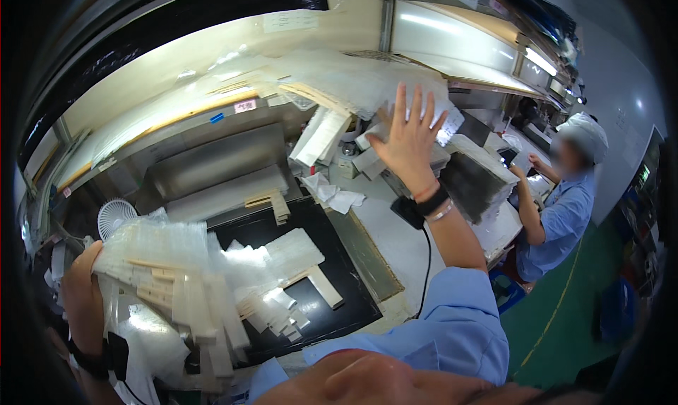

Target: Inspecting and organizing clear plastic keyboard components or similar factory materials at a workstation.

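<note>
My left hand (85, 274) grips the left edge of a bundle of translucent plastic sheets (155, 246), with its fingers partly hidden by the bundle. Long pale strips (191, 306) hang among these sheets. My right hand (409, 140) is raised with its fingers spread, in front of a heap of translucent sheets (332, 76) on the shelf. Whether its fingertips touch that heap I cannot tell. More clear sheets (282, 257) and short pale pieces (282, 317) lie on a glossy black mat (346, 317) between my arms.
A small white fan (116, 216) stands at the far left. White crumpled tissue (335, 194) lies behind the mat. A black cable (428, 264) trails from my right wristband. Stacked dark sheets (473, 175) stand to the right, beside a co-worker in blue (565, 214).
</note>
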The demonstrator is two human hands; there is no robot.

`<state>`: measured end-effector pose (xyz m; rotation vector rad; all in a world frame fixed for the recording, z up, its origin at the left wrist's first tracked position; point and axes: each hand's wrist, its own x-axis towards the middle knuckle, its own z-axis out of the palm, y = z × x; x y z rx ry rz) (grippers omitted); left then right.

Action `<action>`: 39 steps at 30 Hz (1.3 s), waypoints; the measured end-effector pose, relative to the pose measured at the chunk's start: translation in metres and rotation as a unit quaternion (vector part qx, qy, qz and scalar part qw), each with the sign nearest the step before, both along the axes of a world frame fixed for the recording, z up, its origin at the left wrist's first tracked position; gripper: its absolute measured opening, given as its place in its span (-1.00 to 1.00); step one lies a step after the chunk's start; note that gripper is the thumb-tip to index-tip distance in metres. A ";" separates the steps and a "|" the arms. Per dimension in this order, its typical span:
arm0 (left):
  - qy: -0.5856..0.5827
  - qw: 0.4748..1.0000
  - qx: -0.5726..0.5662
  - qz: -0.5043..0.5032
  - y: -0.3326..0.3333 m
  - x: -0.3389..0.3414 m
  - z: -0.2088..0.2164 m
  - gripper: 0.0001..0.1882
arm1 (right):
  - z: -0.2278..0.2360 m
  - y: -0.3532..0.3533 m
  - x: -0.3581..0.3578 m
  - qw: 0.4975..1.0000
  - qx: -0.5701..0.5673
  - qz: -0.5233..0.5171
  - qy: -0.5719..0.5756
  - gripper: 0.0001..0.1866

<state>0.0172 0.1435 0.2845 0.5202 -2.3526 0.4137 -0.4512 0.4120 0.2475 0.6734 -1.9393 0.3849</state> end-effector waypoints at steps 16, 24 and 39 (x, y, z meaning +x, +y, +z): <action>0.020 0.995 0.094 -0.011 -0.008 -0.044 -0.013 -0.67 | 0.107 0.008 -0.180 0.972 0.173 -0.109 0.117 -0.83; 0.004 0.993 0.118 0.002 -0.010 -0.049 -0.017 -0.65 | 0.096 0.051 -0.218 0.969 0.190 -0.141 0.072 -0.79; -0.004 0.992 0.128 -0.018 -0.006 -0.040 -0.028 -0.65 | 0.113 0.070 -0.169 0.930 0.325 -0.127 -0.113 -0.50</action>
